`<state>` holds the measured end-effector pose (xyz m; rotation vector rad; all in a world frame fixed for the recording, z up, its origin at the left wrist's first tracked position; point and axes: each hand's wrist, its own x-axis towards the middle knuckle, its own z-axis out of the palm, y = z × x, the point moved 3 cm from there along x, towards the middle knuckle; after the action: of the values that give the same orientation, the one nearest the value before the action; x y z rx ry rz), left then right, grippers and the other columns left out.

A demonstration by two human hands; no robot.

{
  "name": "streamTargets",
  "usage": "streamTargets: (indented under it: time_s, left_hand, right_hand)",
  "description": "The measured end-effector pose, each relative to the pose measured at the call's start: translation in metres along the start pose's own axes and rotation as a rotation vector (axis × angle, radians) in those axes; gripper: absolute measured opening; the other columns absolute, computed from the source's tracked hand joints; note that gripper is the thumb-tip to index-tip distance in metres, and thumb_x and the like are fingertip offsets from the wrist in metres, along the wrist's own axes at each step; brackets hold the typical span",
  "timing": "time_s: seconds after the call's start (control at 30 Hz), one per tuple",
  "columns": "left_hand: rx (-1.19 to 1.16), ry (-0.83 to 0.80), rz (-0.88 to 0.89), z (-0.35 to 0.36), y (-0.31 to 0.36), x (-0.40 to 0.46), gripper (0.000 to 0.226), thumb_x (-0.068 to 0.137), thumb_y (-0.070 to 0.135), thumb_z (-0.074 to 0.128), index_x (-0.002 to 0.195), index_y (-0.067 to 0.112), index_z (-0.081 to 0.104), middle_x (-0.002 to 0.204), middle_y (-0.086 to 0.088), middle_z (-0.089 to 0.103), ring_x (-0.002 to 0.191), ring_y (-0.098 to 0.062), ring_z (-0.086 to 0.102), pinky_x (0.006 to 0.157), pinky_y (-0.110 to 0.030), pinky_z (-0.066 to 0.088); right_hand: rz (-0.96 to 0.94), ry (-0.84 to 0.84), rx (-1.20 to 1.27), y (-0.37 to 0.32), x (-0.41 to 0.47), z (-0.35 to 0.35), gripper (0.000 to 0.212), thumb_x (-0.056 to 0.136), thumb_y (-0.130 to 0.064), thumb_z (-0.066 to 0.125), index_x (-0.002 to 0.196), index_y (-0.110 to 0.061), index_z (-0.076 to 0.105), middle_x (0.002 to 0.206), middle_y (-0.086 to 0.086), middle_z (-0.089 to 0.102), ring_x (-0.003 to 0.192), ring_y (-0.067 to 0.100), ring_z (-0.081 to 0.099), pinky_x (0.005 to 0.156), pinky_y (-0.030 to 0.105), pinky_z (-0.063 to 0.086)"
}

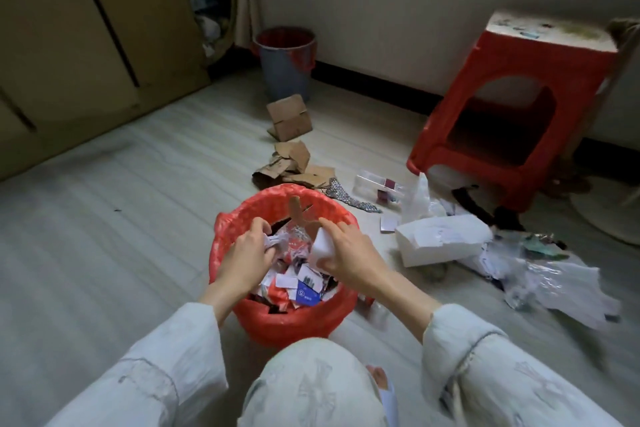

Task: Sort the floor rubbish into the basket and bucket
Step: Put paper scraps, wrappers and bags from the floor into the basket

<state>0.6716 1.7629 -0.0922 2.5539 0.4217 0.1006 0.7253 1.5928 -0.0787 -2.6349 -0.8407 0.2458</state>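
Observation:
A basket lined with a red bag stands on the floor right in front of my knees, full of paper scraps and cardboard bits. Over its opening, my left hand grips a crumpled piece of printed paper. My right hand grips a white piece of paper. A grey bucket with a red liner stands by the far wall. Loose rubbish lies to the right: a white box, clear plastic bags, a clear plastic case, and torn cardboard.
A red plastic stool stands at the right by the wall. A folded cardboard piece lies near the bucket. Brown cabinet doors run along the left. Pale floor stretches to the left of the basket.

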Motion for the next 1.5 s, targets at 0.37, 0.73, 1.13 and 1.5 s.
streamTargets:
  time_s: [0.37,0.73,1.13,1.5]
  left_hand:
    - [0.151,0.004,0.114,0.031,-0.015,0.007,0.051,0.085,0.006,0.048,0.135,0.008,0.039,0.140,-0.014,0.037,0.134,-0.031,0.031,0.112,-0.041,0.027]
    - [0.637,-0.529,0.257,0.116,-0.003,0.016,0.092,0.060,0.086,-0.011,0.142,0.046,-0.010,0.153,0.002,-0.026,0.139,-0.028,-0.028,0.103,-0.068,-0.012]
    - [0.700,-0.670,0.183,0.179,-0.047,0.048,0.121,0.028,0.097,-0.010,0.140,0.051,-0.001,0.157,-0.001,-0.011,0.139,-0.039,-0.024,0.100,-0.076,-0.003]
    - [0.708,-0.822,0.018,0.172,-0.030,0.042,0.076,0.078,0.078,0.024,0.143,0.045,0.004,0.156,-0.001,-0.017,0.141,-0.032,-0.023,0.099,-0.074,-0.011]
  right_hand:
    - [-0.142,-0.136,-0.160,0.019,-0.021,0.060,0.045,0.093,-0.038,0.044,0.130,-0.013,0.052,0.147,0.010,0.038,0.142,0.030,0.024,0.115,0.048,0.014]
    - [0.049,0.013,0.004,0.058,-0.011,0.061,0.080,0.074,-0.036,0.002,0.150,-0.010,0.001,0.157,0.009,-0.013,0.146,0.021,-0.011,0.113,0.029,-0.012]
    - [-0.020,0.195,0.030,0.070,-0.003,0.079,0.068,0.075,-0.022,0.035,0.140,-0.004,0.035,0.152,0.018,0.024,0.141,0.025,0.008,0.109,0.051,0.014]
    - [0.030,-0.157,0.160,0.069,-0.003,0.062,0.065,0.095,-0.045,0.020,0.150,-0.015,-0.001,0.157,0.002,-0.015,0.142,0.013,-0.021,0.116,0.038,-0.009]
